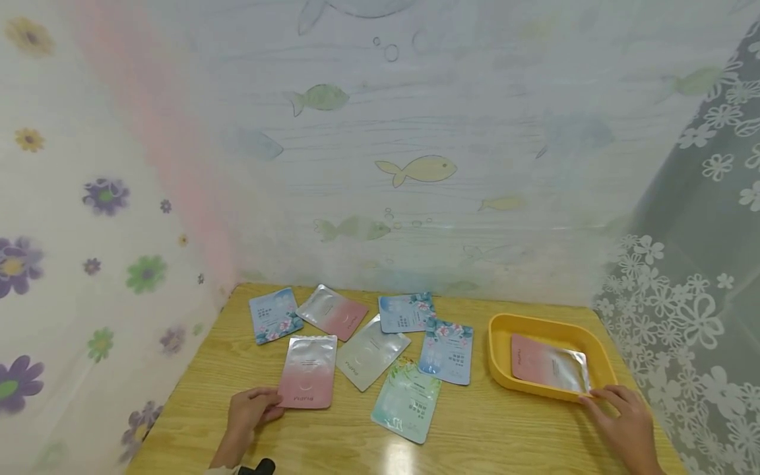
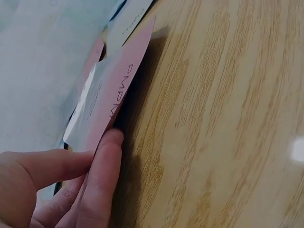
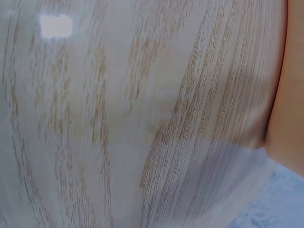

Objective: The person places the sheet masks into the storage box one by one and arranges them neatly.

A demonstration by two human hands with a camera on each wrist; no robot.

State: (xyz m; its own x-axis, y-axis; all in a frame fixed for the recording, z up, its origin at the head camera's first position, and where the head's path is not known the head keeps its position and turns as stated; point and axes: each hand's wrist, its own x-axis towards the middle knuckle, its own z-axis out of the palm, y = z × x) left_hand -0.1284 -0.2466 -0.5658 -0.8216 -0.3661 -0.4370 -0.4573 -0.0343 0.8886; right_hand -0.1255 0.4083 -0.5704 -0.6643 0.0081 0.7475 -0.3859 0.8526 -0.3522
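Pinching pink-and-silver sachet (image 1: pixel 309 373) at its near left corner with left-hand grip (image 1: pixel 252 406), narrow, digits on both faces. Tilted up off worktop (image 1: pixel 487 429) along near edge, as seen in left wrist view. Holding rim of yellow tray (image 1: pixel 501 349) at its near right corner with right-hand grip (image 1: pixel 623 422), also narrow. Seen lying inside tray: second pink sachet (image 1: pixel 543 364). Spread on worktop, just beyond held sachet: left blue floral sachet (image 1: pixel 276 315) and rear pink sachet (image 1: pixel 334 312). To its right: pale silver sachet (image 1: pixel 372 353), rear blue floral sachet (image 1: pixel 406 313), front blue floral sachet (image 1: pixel 446 353), and, nearer, green sachet (image 1: pixel 406 402). Visible behind: fish-print sheet (image 1: pixel 415 198).
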